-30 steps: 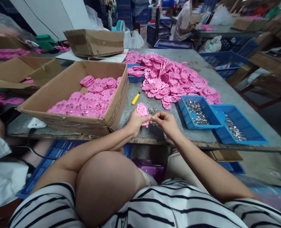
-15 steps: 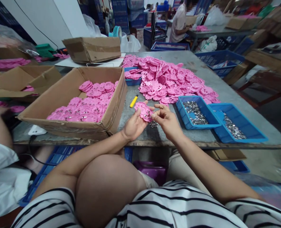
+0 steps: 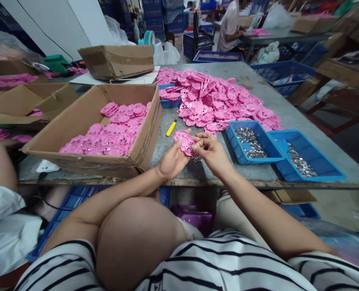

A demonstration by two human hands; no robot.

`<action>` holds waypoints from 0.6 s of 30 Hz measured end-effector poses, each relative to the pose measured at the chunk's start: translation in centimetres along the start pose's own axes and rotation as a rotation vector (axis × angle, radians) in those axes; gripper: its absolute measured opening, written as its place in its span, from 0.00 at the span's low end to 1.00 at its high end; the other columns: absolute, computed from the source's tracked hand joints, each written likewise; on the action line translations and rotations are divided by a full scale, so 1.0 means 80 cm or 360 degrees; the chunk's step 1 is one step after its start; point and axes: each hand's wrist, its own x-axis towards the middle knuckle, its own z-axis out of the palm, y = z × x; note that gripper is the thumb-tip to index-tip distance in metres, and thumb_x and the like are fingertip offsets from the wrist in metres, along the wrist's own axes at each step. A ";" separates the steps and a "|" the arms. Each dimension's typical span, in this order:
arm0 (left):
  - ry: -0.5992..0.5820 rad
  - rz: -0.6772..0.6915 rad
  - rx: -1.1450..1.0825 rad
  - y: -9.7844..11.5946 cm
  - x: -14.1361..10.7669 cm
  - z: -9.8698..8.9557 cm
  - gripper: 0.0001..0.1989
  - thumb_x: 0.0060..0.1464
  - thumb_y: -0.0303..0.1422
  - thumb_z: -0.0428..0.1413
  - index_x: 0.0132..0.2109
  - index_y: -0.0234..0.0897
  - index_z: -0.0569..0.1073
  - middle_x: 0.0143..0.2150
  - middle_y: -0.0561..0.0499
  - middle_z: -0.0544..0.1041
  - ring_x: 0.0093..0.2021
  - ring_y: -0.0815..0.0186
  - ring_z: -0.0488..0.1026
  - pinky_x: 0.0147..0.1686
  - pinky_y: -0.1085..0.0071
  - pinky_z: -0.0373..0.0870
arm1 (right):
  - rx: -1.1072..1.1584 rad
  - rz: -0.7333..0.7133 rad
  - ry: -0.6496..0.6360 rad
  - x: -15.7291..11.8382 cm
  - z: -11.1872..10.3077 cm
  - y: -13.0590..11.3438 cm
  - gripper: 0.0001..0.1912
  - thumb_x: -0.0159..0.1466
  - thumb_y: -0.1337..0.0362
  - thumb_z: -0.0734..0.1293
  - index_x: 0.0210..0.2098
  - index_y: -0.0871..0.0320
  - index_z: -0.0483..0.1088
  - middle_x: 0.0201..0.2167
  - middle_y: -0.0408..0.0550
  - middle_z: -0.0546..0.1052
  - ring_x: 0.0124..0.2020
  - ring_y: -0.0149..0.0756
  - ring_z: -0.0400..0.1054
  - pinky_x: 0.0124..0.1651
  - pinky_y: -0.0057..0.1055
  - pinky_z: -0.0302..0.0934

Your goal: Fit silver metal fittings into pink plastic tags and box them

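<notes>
A pink moulded plastic piece rests in my left hand, thumb on its near edge and fingers beneath. My right hand is closed at the piece's right edge, thumb and forefinger pinched together there. Whatever sits between those fingertips is too small to make out. Under the hands, a small heap of shiny metal parts lies on the table, partly covered. A yellow-handled tool lies just beyond my left hand.
A cardboard box with rows of pink pieces stands at left. Loose pink pieces form a large pile behind my hands. Two blue trays with metal parts sit at right. Another person sits at a far table.
Both hands stay over the same spot with the pink piece. My right fingertips have shifted slightly along its edge, and the view has moved a little.
</notes>
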 end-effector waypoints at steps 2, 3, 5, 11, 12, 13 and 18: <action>0.0030 -0.0027 -0.0042 0.000 0.000 0.000 0.22 0.66 0.31 0.39 0.65 0.40 0.60 0.48 0.47 0.78 0.54 0.65 0.73 0.60 0.63 0.61 | -0.0121 -0.0094 0.0068 -0.003 0.002 0.002 0.09 0.55 0.63 0.70 0.21 0.56 0.68 0.45 0.51 0.71 0.49 0.43 0.68 0.57 0.46 0.58; 0.0047 -0.0043 -0.0066 -0.001 0.000 0.000 0.22 0.66 0.31 0.40 0.65 0.41 0.60 0.49 0.47 0.77 0.54 0.65 0.73 0.60 0.62 0.61 | -0.0188 -0.0153 0.0112 -0.004 0.004 0.003 0.08 0.55 0.63 0.69 0.22 0.56 0.68 0.45 0.51 0.72 0.49 0.43 0.68 0.56 0.46 0.58; 0.0074 -0.0073 -0.0109 -0.001 0.000 -0.001 0.22 0.66 0.31 0.41 0.64 0.41 0.61 0.51 0.47 0.76 0.55 0.65 0.72 0.60 0.62 0.62 | -0.0301 -0.0267 0.0203 -0.008 0.008 0.006 0.07 0.55 0.64 0.69 0.24 0.55 0.67 0.43 0.51 0.73 0.51 0.44 0.65 0.56 0.46 0.58; 0.0103 -0.0084 -0.0020 -0.001 0.003 -0.004 0.20 0.65 0.34 0.43 0.61 0.39 0.64 0.44 0.46 0.78 0.49 0.62 0.75 0.55 0.61 0.66 | 0.0008 -0.0125 0.0087 -0.008 -0.005 0.020 0.09 0.57 0.58 0.68 0.26 0.54 0.65 0.40 0.50 0.75 0.41 0.40 0.69 0.47 0.40 0.62; 0.0083 -0.0079 0.0013 0.000 0.002 -0.004 0.20 0.64 0.34 0.44 0.61 0.39 0.65 0.42 0.47 0.78 0.48 0.61 0.76 0.55 0.60 0.67 | 0.0052 -0.0092 0.0101 -0.005 -0.015 0.020 0.10 0.56 0.57 0.68 0.27 0.54 0.66 0.40 0.49 0.75 0.40 0.38 0.69 0.46 0.39 0.63; 0.0059 -0.0076 0.0046 0.001 0.002 -0.005 0.20 0.63 0.33 0.46 0.60 0.39 0.65 0.41 0.47 0.79 0.48 0.60 0.76 0.54 0.58 0.67 | 0.0054 -0.0083 0.0166 -0.002 -0.029 0.020 0.10 0.55 0.56 0.69 0.27 0.55 0.66 0.40 0.49 0.75 0.40 0.38 0.69 0.46 0.38 0.63; -0.0051 -0.0022 0.0238 0.002 -0.002 -0.009 0.33 0.48 0.21 0.55 0.61 0.43 0.61 0.47 0.50 0.78 0.50 0.59 0.76 0.56 0.55 0.66 | -0.0237 -0.0037 0.0882 0.025 -0.136 0.007 0.03 0.54 0.69 0.68 0.27 0.57 0.68 0.34 0.49 0.76 0.35 0.34 0.68 0.44 0.36 0.62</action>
